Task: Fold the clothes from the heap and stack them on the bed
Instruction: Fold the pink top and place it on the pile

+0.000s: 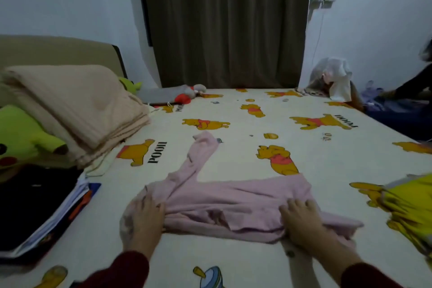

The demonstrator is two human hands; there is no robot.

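Pink top (pixel 233 201) lies flat on the bed (pixel 304 154), near edge, mid-fold: body bunched lengthwise, one sleeve (pixel 201 154) trailing out toward the far side, not yet tucked in. Left hand (pixel 145 215) presses down on the top's left end, fingers look straight and slightly apart, blurred so not certain. Right hand (pixel 301 217) lies on the right end, fingers spread over the cloth, not pinching anything I can see

Progress, as a guess: partway. Stack (pixel 42 206) of dark folded items sits at left, looks like finished pieces. Yellow clothes (pixel 409 213) at right are rumpled, probably the heap left to do. This top needs the sleeve folded in, then another fold, then onto the stack

Hard to read: yellow pile is cut off by the frame edge, so remaining count unknown. Stack contents too dark to separate. Whole frame is soft
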